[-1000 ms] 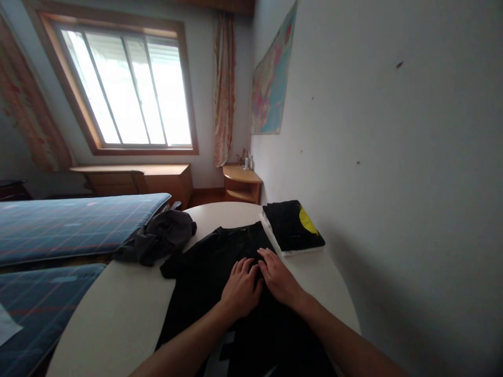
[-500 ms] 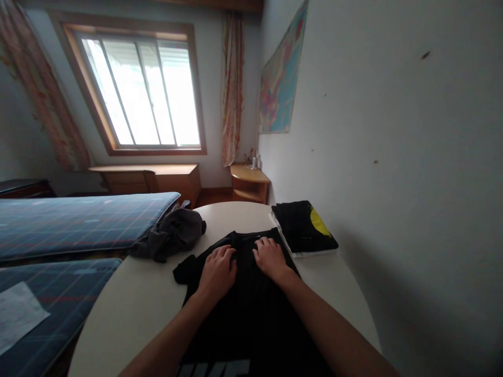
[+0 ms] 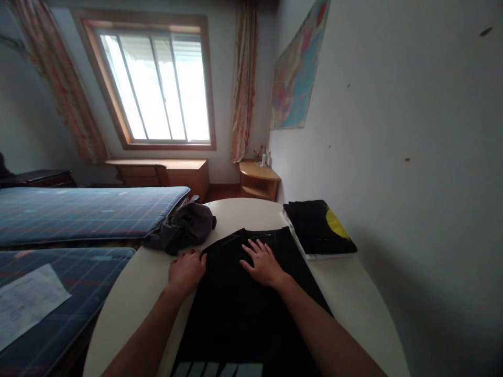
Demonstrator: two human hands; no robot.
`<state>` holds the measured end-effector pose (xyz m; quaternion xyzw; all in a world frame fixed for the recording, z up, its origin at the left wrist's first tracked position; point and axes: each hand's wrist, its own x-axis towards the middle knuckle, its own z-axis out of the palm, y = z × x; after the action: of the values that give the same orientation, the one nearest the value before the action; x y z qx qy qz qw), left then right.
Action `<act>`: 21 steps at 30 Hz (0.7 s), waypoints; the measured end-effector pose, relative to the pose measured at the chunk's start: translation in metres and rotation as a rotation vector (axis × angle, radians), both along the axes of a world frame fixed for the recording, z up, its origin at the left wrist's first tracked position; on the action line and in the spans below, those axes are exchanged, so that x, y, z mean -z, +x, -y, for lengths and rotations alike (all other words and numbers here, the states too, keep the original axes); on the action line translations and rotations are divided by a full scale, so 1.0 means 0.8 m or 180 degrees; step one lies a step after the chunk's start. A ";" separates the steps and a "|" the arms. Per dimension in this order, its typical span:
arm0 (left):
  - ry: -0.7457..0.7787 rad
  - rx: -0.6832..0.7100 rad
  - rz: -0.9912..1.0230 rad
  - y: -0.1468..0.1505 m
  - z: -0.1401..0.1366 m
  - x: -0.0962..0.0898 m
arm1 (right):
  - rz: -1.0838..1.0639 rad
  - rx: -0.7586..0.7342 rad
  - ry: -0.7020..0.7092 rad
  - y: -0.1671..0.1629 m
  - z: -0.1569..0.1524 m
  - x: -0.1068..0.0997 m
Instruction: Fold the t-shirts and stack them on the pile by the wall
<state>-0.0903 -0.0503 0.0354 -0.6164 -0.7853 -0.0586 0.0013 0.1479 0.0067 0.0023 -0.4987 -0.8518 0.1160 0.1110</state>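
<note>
A black T-shirt [image 3: 251,314] lies spread on the round white table [image 3: 133,309], its neckline towards the far side and pale print near the bottom of the view. My left hand [image 3: 186,269] is at the shirt's left sleeve, fingers curled down over the cloth; it hides most of that sleeve. Flat on the upper chest, just below the neckline, rests my right hand [image 3: 261,263] with its fingers spread. To the right of the shirt sits a folded stack of clothes [image 3: 310,228], black with a yellow patch on top and white beneath.
A crumpled dark grey garment [image 3: 188,228] lies at the table's left rim. Beside the table are blue plaid mattresses [image 3: 94,214], one with a sheet of paper [image 3: 33,301] on it. A wall [image 3: 412,209] runs along the right. A small corner shelf [image 3: 259,173] stands beyond.
My left hand has moved left from the shirt's upper chest to its sleeve. My right hand stays on the chest, its fingers now spread wider. The view has shifted slightly left.
</note>
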 end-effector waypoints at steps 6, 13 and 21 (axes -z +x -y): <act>-0.0211 -0.0432 0.0126 -0.039 -0.001 -0.006 | -0.0037 0.0018 0.0014 -0.003 -0.001 -0.002; 0.0377 -0.0251 0.0363 -0.033 -0.001 -0.012 | -0.0103 0.0030 0.0213 -0.004 0.001 -0.003; 0.2532 0.2218 0.0719 0.031 0.014 -0.027 | -0.0703 -0.0413 0.0247 -0.009 -0.002 0.000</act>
<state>-0.0655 -0.0614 0.0567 -0.7821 -0.4468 -0.4143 0.1306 0.1405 0.0083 0.0024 -0.4220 -0.8687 0.1441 0.2155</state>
